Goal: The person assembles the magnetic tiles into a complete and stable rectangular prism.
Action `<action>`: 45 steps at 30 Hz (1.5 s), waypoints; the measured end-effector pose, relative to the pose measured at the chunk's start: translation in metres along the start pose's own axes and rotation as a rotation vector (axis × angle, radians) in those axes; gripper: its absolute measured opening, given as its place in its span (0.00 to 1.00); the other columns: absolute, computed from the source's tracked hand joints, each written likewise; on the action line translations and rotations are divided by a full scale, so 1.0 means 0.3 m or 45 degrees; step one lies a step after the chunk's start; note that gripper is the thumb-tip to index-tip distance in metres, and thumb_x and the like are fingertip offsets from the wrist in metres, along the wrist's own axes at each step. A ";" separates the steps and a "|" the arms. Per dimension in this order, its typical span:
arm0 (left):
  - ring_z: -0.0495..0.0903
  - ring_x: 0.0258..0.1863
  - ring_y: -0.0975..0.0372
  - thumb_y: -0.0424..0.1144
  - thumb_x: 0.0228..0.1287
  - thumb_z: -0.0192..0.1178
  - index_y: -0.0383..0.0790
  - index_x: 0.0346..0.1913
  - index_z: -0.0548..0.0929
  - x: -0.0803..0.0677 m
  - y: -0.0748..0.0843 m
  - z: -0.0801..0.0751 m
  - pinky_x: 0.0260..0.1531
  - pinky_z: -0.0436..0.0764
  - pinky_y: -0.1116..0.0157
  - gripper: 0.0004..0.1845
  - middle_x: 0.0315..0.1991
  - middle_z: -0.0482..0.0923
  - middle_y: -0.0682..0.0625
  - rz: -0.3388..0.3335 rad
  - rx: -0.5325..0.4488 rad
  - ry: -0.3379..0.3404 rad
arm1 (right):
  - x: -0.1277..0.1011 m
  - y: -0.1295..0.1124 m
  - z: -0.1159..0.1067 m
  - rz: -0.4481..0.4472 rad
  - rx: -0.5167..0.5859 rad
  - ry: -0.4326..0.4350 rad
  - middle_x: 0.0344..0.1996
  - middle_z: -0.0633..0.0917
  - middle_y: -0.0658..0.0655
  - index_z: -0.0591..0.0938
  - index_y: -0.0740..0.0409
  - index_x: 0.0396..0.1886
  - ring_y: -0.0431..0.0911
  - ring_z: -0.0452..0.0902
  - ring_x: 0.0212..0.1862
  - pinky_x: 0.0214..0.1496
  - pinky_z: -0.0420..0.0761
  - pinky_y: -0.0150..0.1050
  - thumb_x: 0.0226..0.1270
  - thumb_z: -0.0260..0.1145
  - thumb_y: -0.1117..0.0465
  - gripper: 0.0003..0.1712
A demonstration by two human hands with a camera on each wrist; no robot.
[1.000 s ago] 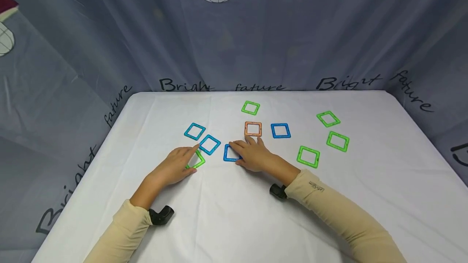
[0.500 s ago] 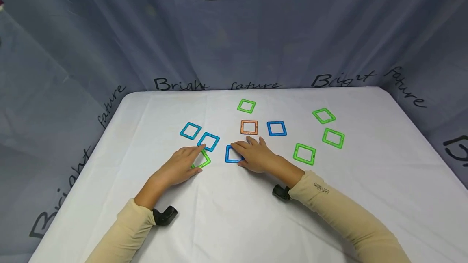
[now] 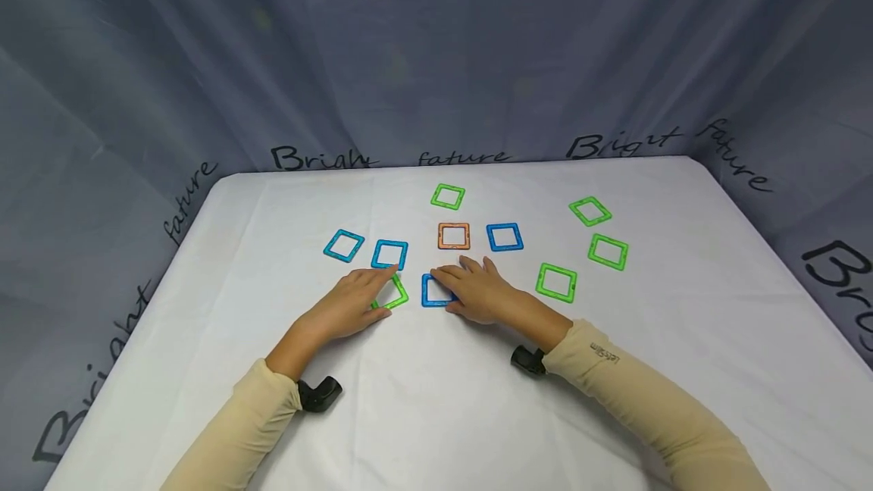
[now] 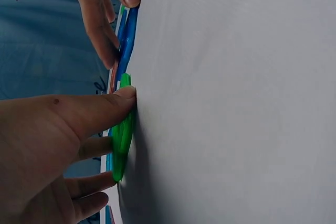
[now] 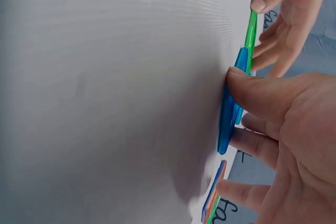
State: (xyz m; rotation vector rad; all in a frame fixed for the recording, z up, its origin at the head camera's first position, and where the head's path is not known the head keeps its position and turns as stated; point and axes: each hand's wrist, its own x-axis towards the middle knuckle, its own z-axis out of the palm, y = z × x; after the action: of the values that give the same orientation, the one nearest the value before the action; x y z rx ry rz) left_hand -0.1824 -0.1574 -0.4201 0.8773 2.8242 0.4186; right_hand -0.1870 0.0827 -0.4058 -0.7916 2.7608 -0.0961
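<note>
My left hand (image 3: 348, 301) pinches a green square magnetic tile (image 3: 402, 288), an open frame lying flat on the white table. In the left wrist view, its thumb presses the near edge of that tile, with fingers at the far side. A light-blue square tile (image 3: 391, 242) lies just beyond, by the left fingertips. To the right, my right hand (image 3: 477, 292) holds a blue square tile (image 3: 436, 304) between thumb and fingers, partly covering it. A small gap separates the green and blue tiles in the head view.
Beyond the hands lie an orange tile (image 3: 453, 246), another blue tile (image 3: 506, 248) and a green tile (image 3: 445, 206). A second light-blue tile (image 3: 333, 239) is at the left. Several green tiles, one nearest (image 3: 554, 295), lie at the right. A curtain (image 3: 436, 82) hangs behind the table.
My left hand has slid right with the green tile, nearer the blue one. The adjacent light-blue tile has turned straighter. The right hand stays on its blue tile; the head view has shifted slightly.
</note>
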 end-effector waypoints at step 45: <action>0.56 0.67 0.51 0.44 0.60 0.60 0.57 0.70 0.54 0.033 0.061 0.024 0.63 0.59 0.50 0.37 0.66 0.63 0.52 0.123 -0.176 -0.130 | -0.071 0.046 -0.001 -0.016 0.086 -0.038 0.64 0.68 0.51 0.61 0.45 0.68 0.59 0.60 0.64 0.60 0.63 0.58 0.59 0.65 0.56 0.38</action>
State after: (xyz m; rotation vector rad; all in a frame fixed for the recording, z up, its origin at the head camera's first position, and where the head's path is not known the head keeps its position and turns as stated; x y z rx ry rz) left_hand -0.1792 -0.1357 -0.4219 0.9796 2.6324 0.5580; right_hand -0.1769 0.1057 -0.4023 -0.7867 2.7091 -0.1777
